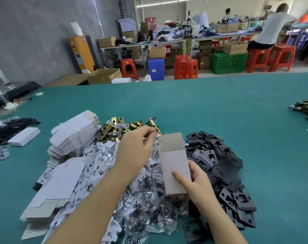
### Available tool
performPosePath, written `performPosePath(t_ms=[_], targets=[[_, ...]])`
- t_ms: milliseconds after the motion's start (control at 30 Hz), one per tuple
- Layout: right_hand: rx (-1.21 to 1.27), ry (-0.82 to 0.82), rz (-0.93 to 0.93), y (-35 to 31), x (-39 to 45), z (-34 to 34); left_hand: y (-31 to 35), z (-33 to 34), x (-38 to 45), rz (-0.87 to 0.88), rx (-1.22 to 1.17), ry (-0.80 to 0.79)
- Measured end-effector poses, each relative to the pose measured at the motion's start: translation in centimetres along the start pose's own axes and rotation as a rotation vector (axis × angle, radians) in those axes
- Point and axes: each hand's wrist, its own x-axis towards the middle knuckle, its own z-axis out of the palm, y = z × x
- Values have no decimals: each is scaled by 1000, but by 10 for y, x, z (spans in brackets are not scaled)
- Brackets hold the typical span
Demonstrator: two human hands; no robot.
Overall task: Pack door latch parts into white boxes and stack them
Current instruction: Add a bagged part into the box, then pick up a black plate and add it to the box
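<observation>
My right hand (pixel 193 180) grips the near end of an upright white box (pixel 172 159), whose top flap stands open at the far end. My left hand (pixel 137 147) hovers at the box's upper left corner with fingers curled; its fingertips seem to pinch something small near the flap, too small to tell. Behind the hands lies a heap of brass latch bolts (pixel 125 127). Black strike plates (pixel 220 161) pile up to the right. Clear bags of screws (pixel 149 208) spread under my arms.
Flat white box blanks (pixel 73 136) are stacked at left, with white card inserts (pixel 100 155) beside them. A closed white box (pixel 24 136) lies far left on black parts. More brass latches (pixel 306 108) sit at the right edge. The green table (pixel 202 103) stretches beyond.
</observation>
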Motion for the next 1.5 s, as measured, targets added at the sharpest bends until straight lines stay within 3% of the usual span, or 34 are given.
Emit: performPosePath(t_ms=[100,200,367,533,667,1100,1500], targets=[[39,79,10,-3,4,-9,-12,6,8,-155,-53,49],[18,161,4,-6,7,-24,-23,22,15,-265,96,-221],[-21,291,-29,-7,15,-60,1,68,18,-81,126,-591],[-24,376,-34,-8,19,-91,31,126,24,42,177,-642],[-2,395,-38,-8,19,-97,40,149,34,5,113,-762],[65,334,-49,0,21,-76,21,156,50,-20,104,-700],[111,328,-45,-2,20,-71,31,162,49,-134,41,-769]])
